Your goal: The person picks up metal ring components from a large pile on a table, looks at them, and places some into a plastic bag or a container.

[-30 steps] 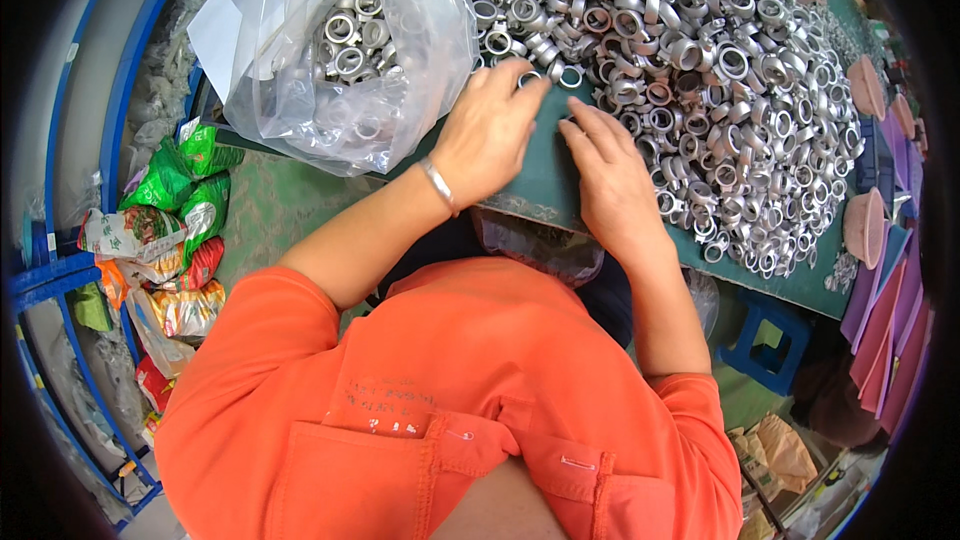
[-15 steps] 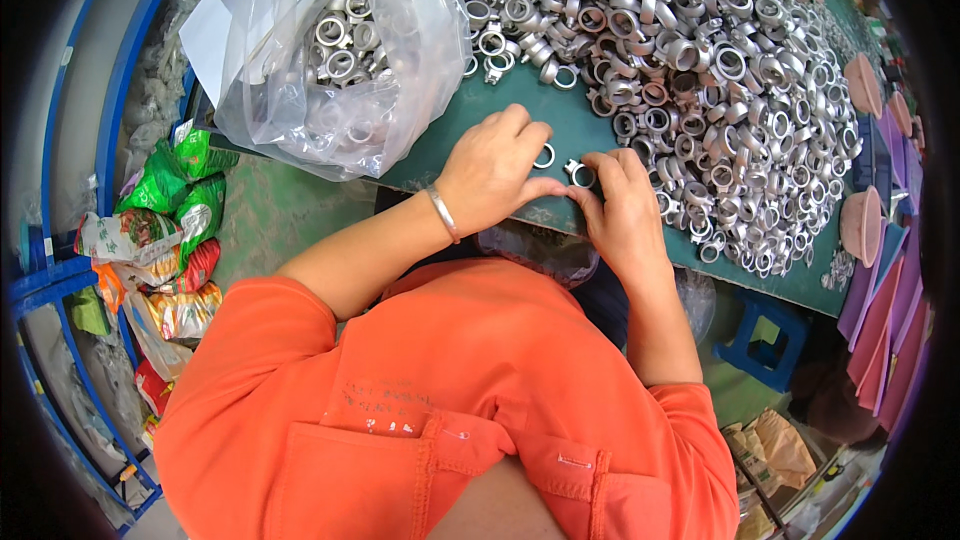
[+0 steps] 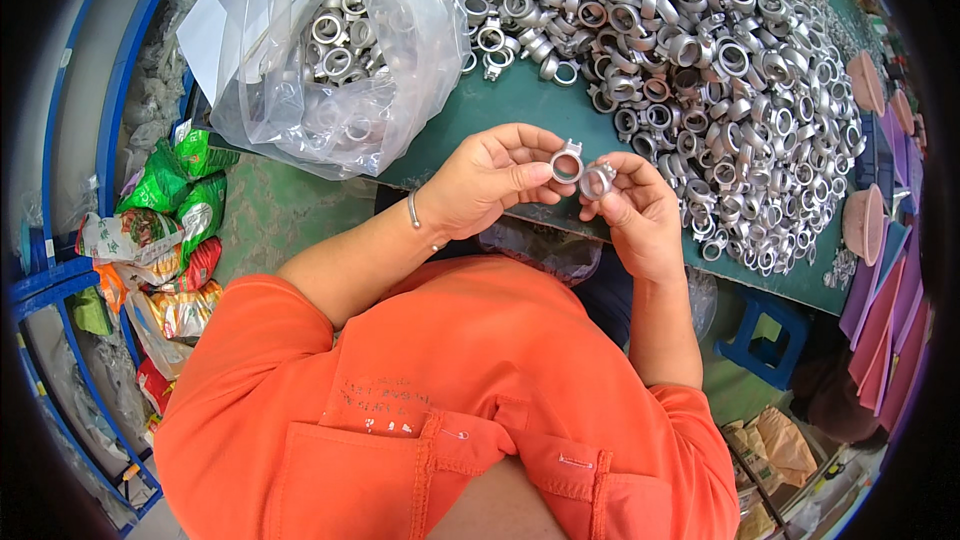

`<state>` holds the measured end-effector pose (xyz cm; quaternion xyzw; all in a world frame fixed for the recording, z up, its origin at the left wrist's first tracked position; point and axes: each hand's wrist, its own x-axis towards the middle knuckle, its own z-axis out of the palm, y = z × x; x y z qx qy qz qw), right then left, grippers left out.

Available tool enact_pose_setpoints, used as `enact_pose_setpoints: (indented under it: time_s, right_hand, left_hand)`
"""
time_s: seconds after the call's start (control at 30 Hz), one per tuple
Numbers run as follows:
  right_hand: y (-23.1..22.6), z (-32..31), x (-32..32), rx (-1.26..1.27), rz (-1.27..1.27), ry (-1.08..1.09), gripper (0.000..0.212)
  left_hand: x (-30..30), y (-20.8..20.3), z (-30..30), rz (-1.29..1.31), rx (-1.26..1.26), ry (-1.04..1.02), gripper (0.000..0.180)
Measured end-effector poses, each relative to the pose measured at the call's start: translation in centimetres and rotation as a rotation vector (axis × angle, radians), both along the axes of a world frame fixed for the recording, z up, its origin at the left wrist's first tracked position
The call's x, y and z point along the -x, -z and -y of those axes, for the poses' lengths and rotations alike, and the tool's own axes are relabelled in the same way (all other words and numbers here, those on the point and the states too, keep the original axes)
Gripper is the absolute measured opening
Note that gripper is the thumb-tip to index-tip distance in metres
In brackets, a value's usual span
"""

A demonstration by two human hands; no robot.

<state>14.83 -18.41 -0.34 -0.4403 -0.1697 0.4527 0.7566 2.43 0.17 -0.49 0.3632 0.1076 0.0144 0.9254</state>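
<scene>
Between its thumb and fingers my left hand (image 3: 500, 180) pinches a silver metal ring (image 3: 566, 169) with a small lug on top. Close beside it, my right hand (image 3: 640, 208) grips a second metal ring (image 3: 597, 183), tilted a little. The two rings are side by side, nearly touching; whether they meet I cannot tell. Both hands are above the near edge of the green table (image 3: 520, 100). A big heap of similar metal rings (image 3: 720, 90) spreads beyond my right hand. Past my left hand stands a clear plastic bag (image 3: 400, 90) with more rings inside.
Blue shelving (image 3: 110, 130) runs along the left, with colourful packets (image 3: 190, 190) by it. At right are pink bowls (image 3: 862, 223) and purple and pink sheets (image 3: 880, 330). A blue stool (image 3: 765, 340) stands under the table, near brown paper (image 3: 780, 445).
Both hands have lifted from the tabletop toward me, each raising a metal ring that was down at the table. The left hand has turned, showing its palm side more.
</scene>
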Motion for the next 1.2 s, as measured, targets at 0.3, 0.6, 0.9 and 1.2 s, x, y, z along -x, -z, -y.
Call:
enact_pose_setpoints:
  time_s: [0.3, 0.6, 0.9, 1.2]
  right_hand:
    - [-0.5, 0.4, 0.0, 0.065, 0.242, -0.041, 0.020]
    - [-1.3, 0.2, 0.9, 0.090, 0.360, -0.028, 0.019]
    - [-2.4, 1.1, 0.5, 0.226, 0.758, -0.148, 0.019]
    - [-4.3, 1.6, 1.2, 0.434, 1.354, -0.236, 0.021]
  left_hand:
    - [0.2, -0.6, 0.1, -0.006, 0.034, 0.043, 0.024]
    - [0.2, -1.3, 1.0, -0.130, -0.231, -0.038, 0.024]
    - [1.2, -1.7, 1.2, -0.177, -0.331, 0.073, 0.027]
    - [2.7, -2.9, 1.0, 0.101, -1.305, 0.271, 0.031]
